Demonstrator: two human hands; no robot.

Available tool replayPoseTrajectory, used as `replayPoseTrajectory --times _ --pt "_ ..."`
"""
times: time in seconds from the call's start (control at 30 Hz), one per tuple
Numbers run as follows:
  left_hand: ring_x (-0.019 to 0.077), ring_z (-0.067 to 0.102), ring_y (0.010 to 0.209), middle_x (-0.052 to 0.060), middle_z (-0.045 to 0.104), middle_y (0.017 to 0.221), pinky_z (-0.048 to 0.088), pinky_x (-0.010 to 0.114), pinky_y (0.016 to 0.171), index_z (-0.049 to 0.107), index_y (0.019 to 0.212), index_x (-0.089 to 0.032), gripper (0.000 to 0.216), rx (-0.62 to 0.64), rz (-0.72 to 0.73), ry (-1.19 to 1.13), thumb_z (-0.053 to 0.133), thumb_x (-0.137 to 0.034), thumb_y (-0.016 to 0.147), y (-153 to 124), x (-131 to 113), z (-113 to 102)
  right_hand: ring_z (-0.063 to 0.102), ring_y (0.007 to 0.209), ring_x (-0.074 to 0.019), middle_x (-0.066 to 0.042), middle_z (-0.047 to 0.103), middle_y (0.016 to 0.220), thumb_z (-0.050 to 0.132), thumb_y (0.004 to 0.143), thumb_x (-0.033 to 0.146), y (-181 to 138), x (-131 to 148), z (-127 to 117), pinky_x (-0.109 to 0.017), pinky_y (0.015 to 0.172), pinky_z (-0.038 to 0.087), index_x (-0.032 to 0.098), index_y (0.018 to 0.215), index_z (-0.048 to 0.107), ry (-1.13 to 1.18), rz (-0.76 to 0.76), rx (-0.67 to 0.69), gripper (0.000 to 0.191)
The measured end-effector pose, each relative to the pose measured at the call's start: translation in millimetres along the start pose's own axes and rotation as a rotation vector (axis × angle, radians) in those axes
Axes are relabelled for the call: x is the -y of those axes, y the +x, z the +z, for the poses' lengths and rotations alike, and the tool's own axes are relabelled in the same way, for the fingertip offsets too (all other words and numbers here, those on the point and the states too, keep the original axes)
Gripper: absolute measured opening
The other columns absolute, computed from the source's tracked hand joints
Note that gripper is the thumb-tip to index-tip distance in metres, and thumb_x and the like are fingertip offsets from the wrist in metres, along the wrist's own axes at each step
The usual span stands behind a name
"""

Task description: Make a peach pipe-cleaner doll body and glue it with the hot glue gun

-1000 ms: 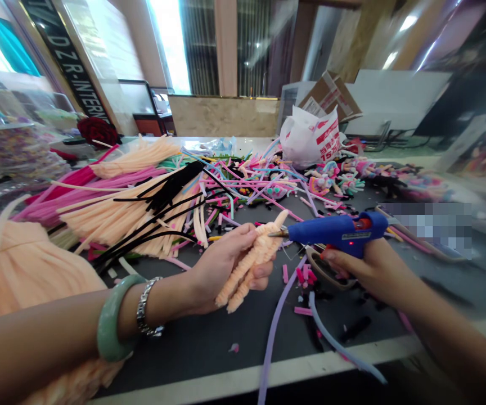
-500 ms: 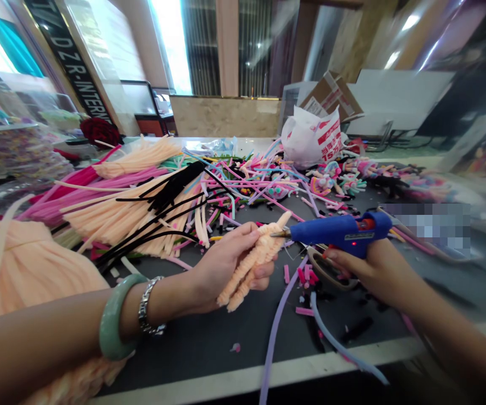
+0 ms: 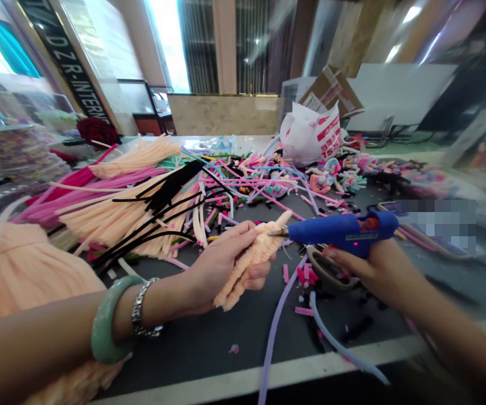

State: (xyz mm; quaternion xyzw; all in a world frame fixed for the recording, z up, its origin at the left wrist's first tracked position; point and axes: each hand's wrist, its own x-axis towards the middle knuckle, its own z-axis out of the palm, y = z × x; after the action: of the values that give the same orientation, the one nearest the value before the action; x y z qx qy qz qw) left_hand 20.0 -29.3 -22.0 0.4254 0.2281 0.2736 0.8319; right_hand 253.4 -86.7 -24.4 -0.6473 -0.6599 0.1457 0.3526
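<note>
My left hand (image 3: 220,267) grips a small figure of twisted peach pipe cleaners (image 3: 251,261), its strands ending in several limb-like ends below my fingers. My right hand (image 3: 369,264) is wrapped around the handle of a blue hot glue gun (image 3: 336,232), with a red light showing on its body. The gun's metal nozzle (image 3: 279,232) reaches the upper part of the figure, and its tip looks very close to it or touching. Any glue at the tip is too small to tell. Below the gun lie scissors with tan handles (image 3: 325,267).
Heaps of peach, pink and black pipe cleaners (image 3: 142,211) cover the dark worktable (image 3: 192,349). Small finished figures (image 3: 331,180) and a white plastic bag (image 3: 310,135) lie beyond. A peach pleated piece (image 3: 19,275) sits at the left, under my forearm.
The glue gun has moved left, bringing its nozzle further over the figure. My left hand has turned the figure slightly. The view has shifted a little.
</note>
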Motion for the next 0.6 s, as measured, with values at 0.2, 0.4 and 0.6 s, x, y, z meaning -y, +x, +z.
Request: replayPoseTrajectory --times 0.2,0.4,0.6 --pt "0.0036 0.04 0.043 0.001 0.053 0.066 0.03 0.016 0.043 0.038 0.084 -0.017 0.017 -0.007 -0.023 -0.012 0.031 -0.027 0.096 -2.4 -1.9 1.6 0.054 0.043 -0.0157 0.001 0.059 0.049 0.062 0.072 0.044 -1.3 2.1 -1.1 -0.028 0.042 0.044 0.022 0.064 0.057 0.032 -0.031 -0.016 0.024" --pt "0.0033 0.04 0.043 0.0 0.053 0.066 0.03 0.016 0.043 0.039 0.087 -0.018 0.014 0.002 0.003 0.004 0.033 -0.028 0.096 -0.8 -0.6 1.8 0.052 0.04 -0.0147 0.002 0.057 0.046 0.061 0.073 0.043 -1.5 3.0 -1.4 -0.027 0.04 0.044 0.023 0.061 0.056 0.017 -0.063 -0.017 0.024" --pt "0.0036 0.04 0.044 0.0 0.052 0.065 0.03 0.016 0.043 0.039 0.087 -0.018 0.015 0.006 -0.007 0.027 0.034 -0.028 0.096 -1.7 -0.5 1.7 0.056 0.045 -0.0176 -0.001 0.063 0.053 0.062 0.068 0.044 0.6 6.2 -1.7 -0.03 0.045 0.049 0.022 0.063 0.059 -0.019 -0.064 -0.065 0.023"
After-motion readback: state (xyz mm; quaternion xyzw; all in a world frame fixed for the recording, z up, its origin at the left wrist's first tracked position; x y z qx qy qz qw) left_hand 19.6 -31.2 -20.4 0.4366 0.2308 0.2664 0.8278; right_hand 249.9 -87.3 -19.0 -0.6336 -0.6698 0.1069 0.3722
